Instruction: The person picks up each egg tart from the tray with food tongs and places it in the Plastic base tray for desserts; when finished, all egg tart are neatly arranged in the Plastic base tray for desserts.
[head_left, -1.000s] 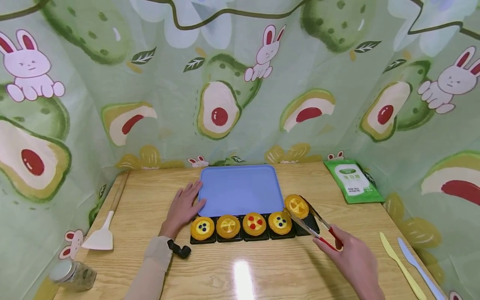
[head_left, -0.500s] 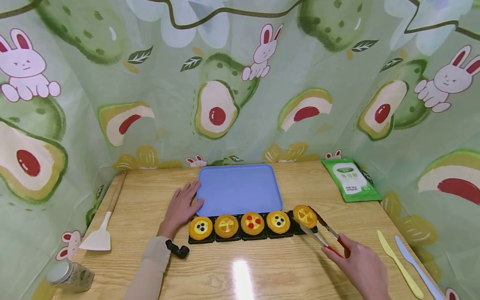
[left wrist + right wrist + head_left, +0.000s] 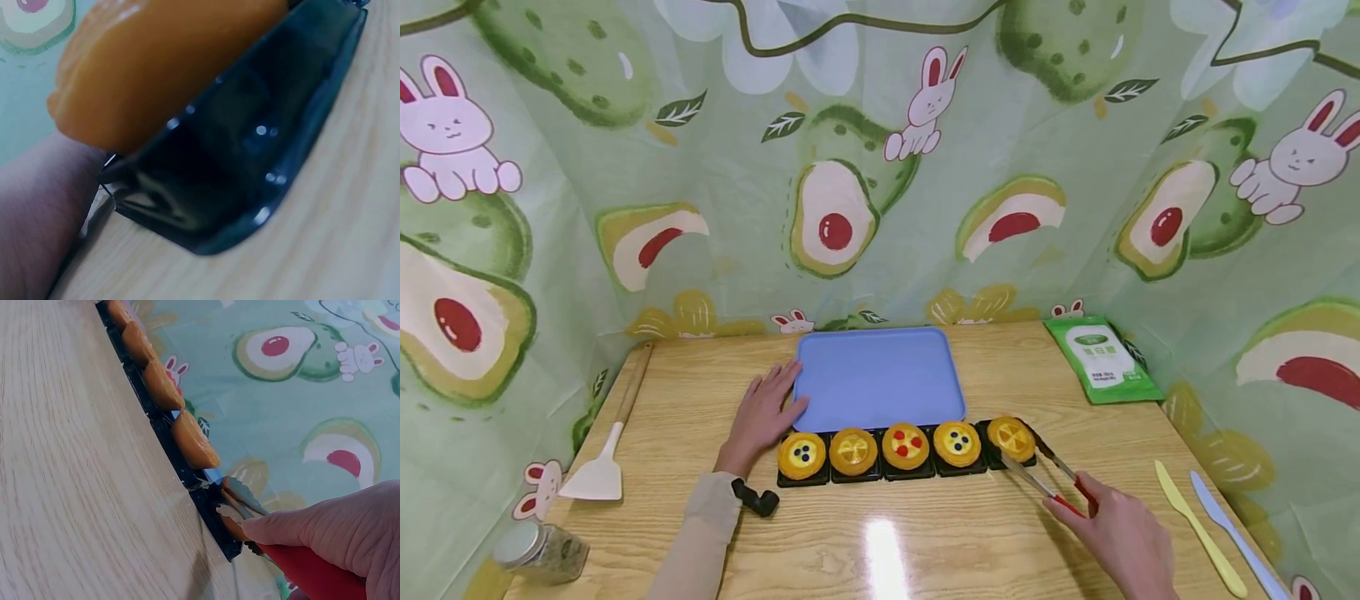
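My right hand (image 3: 1122, 525) grips red-handled metal tongs (image 3: 1070, 505). Their tips straddle an orange-topped egg tart (image 3: 1011, 439), which sits in the rightmost black square holder (image 3: 209, 515). My left hand (image 3: 762, 417) lies with its fingers extended at the left edge of a blue tray (image 3: 880, 375). In a row before the tray, the other tarts sit in black holders: one with blue berries (image 3: 801, 456), one with orange wedges (image 3: 853, 452), one with red berries (image 3: 905, 446) and another with blue berries (image 3: 957, 443). The left wrist view shows a tart (image 3: 169, 69) and its holder (image 3: 219, 175) close up.
A white spatula (image 3: 597, 477) with a wooden handle lies at left, near a lidded glass jar (image 3: 553, 554). At right are a green packet (image 3: 1103, 362), a yellow knife (image 3: 1198, 525) and a blue knife (image 3: 1232, 529). Patterned cloth (image 3: 737, 192) surrounds the wooden table (image 3: 820, 542).
The tongs have moved right and down with the orange-topped tart, from beside the tray's corner into the rightmost black holder. My left hand has stayed at the tray's edge.
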A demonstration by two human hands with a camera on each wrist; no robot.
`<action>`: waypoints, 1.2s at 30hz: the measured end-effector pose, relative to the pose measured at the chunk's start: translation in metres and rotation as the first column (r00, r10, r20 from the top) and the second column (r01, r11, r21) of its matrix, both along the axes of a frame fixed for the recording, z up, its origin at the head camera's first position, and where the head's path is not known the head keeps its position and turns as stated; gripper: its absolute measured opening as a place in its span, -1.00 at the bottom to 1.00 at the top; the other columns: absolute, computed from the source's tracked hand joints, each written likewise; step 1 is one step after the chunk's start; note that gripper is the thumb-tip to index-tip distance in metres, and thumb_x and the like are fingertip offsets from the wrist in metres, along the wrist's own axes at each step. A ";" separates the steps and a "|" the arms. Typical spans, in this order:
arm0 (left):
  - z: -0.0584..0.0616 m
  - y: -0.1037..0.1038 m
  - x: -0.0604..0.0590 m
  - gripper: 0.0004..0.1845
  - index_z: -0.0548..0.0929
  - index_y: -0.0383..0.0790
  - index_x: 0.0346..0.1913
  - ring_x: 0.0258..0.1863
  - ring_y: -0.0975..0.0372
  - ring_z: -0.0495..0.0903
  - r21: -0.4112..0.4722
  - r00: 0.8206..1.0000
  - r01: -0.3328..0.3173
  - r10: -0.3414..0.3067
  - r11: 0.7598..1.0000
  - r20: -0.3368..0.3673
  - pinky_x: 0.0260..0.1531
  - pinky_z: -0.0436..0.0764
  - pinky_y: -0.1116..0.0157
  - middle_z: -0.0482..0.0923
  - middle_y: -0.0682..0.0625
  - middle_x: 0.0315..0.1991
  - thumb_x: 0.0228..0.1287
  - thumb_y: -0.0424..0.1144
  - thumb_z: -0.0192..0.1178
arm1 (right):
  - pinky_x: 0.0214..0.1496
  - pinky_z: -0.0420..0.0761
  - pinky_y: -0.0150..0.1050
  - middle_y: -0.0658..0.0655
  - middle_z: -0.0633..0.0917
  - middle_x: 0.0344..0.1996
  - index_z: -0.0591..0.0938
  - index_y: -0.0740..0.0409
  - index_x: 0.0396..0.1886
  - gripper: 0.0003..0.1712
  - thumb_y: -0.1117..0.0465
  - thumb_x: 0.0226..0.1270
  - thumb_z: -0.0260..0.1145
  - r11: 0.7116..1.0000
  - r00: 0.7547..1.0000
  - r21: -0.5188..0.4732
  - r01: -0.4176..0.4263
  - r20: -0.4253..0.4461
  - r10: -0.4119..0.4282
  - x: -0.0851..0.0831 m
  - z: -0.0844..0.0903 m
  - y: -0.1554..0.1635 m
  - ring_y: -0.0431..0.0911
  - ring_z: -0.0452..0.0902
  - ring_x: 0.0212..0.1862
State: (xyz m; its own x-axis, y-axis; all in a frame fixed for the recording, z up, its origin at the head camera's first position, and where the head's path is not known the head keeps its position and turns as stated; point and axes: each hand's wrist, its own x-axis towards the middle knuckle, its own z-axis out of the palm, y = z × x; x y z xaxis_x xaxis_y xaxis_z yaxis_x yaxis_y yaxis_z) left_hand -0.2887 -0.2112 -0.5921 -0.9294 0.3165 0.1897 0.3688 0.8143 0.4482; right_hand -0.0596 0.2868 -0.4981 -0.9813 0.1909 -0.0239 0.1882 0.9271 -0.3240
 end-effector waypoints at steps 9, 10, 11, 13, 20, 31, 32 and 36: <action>0.000 -0.001 -0.001 -0.21 0.15 -0.05 0.68 0.66 -0.06 0.02 -0.011 1.000 0.005 -0.005 1.000 0.002 0.58 -0.09 -0.18 0.09 -0.01 0.67 0.57 0.24 -0.01 | -0.61 0.18 -0.22 -0.04 0.41 -0.63 0.69 0.13 0.02 -0.21 -0.46 0.19 0.42 1.000 1.000 -0.014 0.013 0.026 -0.013 -0.002 0.001 0.002 -0.10 0.27 -0.61; 0.000 -0.001 -0.001 -0.20 0.15 -0.06 0.68 0.66 -0.08 0.02 -0.013 1.000 0.007 -0.007 1.000 -0.002 0.58 -0.09 -0.20 0.09 -0.02 0.67 0.57 0.23 -0.01 | -0.61 0.19 -0.22 -0.04 0.41 -0.62 0.69 0.14 0.05 -0.18 -0.48 0.18 0.41 1.000 0.999 -0.016 0.017 0.035 -0.016 -0.003 0.002 0.003 -0.10 0.28 -0.61; 0.000 -0.001 -0.001 -0.20 0.16 -0.07 0.68 0.66 -0.08 0.02 -0.013 1.000 0.007 -0.007 1.000 -0.003 0.58 -0.09 -0.20 0.09 -0.03 0.67 0.57 0.23 -0.01 | -0.61 0.20 -0.21 -0.04 0.42 -0.61 0.68 0.16 0.09 -0.14 -0.49 0.17 0.41 1.000 0.999 -0.021 0.020 0.044 -0.019 -0.003 0.003 0.003 -0.10 0.29 -0.60; 0.000 -0.001 -0.001 -0.20 0.16 -0.08 0.68 0.66 -0.09 0.02 -0.013 1.000 0.007 -0.007 1.000 -0.004 0.58 -0.09 -0.21 0.09 -0.04 0.67 0.57 0.23 0.00 | -0.61 0.20 -0.21 -0.03 0.44 -0.59 0.67 0.18 0.18 -0.05 -0.53 0.15 0.39 0.999 0.997 -0.028 0.033 0.067 -0.031 -0.003 0.004 0.004 -0.09 0.31 -0.59; 0.002 0.000 0.000 -0.20 0.17 -0.10 0.68 0.65 -0.10 0.04 -0.007 1.000 0.007 -0.007 1.000 -0.009 0.57 -0.08 -0.21 0.11 -0.05 0.66 0.56 0.22 0.01 | -0.59 0.21 -0.22 -0.04 0.45 -0.57 0.65 0.20 0.23 0.02 -0.55 0.12 0.40 0.998 0.997 -0.041 0.036 0.066 -0.034 0.001 0.015 0.008 -0.10 0.32 -0.56; 0.000 -0.001 -0.001 -0.20 0.14 -0.06 0.69 0.66 -0.06 0.01 -0.017 1.000 0.009 -0.009 1.000 -0.003 0.58 -0.09 -0.19 0.08 0.00 0.67 0.57 0.25 -0.02 | -0.63 0.13 -0.25 -0.05 0.46 -0.55 0.65 0.07 -0.12 -0.30 -0.41 0.13 0.51 0.998 0.985 -0.038 0.052 -0.161 -0.058 -0.003 0.037 0.019 -0.12 0.20 -0.63; 0.000 -0.001 -0.001 -0.20 0.14 -0.05 0.69 0.66 -0.06 0.01 -0.019 1.000 0.008 -0.008 1.000 -0.002 0.59 -0.09 -0.19 0.08 0.00 0.67 0.57 0.25 -0.03 | -0.64 0.13 -0.25 -0.05 0.47 -0.55 0.63 0.06 -0.17 -0.34 -0.40 0.13 0.53 0.998 0.979 -0.042 0.054 -0.196 -0.062 -0.006 0.037 0.019 -0.13 0.19 -0.64; 0.000 -0.001 -0.001 -0.20 0.15 -0.06 0.69 0.66 -0.07 0.02 -0.015 1.000 0.009 -0.009 1.000 -0.003 0.58 -0.09 -0.21 0.09 -0.01 0.67 0.57 0.24 -0.01 | -0.63 0.15 -0.25 -0.01 0.51 -0.54 0.53 0.07 -0.34 -0.41 -0.29 0.16 0.56 0.997 0.957 -0.068 0.039 -0.286 -0.057 -0.023 0.033 0.020 -0.12 0.20 -0.64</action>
State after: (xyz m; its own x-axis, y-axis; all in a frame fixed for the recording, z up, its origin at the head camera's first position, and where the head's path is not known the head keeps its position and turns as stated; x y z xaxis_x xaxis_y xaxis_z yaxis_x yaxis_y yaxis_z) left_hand -0.2893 -0.2119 -0.5919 -0.9260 0.3274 0.1879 0.3773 0.8179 0.4343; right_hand -0.0830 0.3070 -0.4652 -0.9382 0.2448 0.2444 0.1226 0.8959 -0.4270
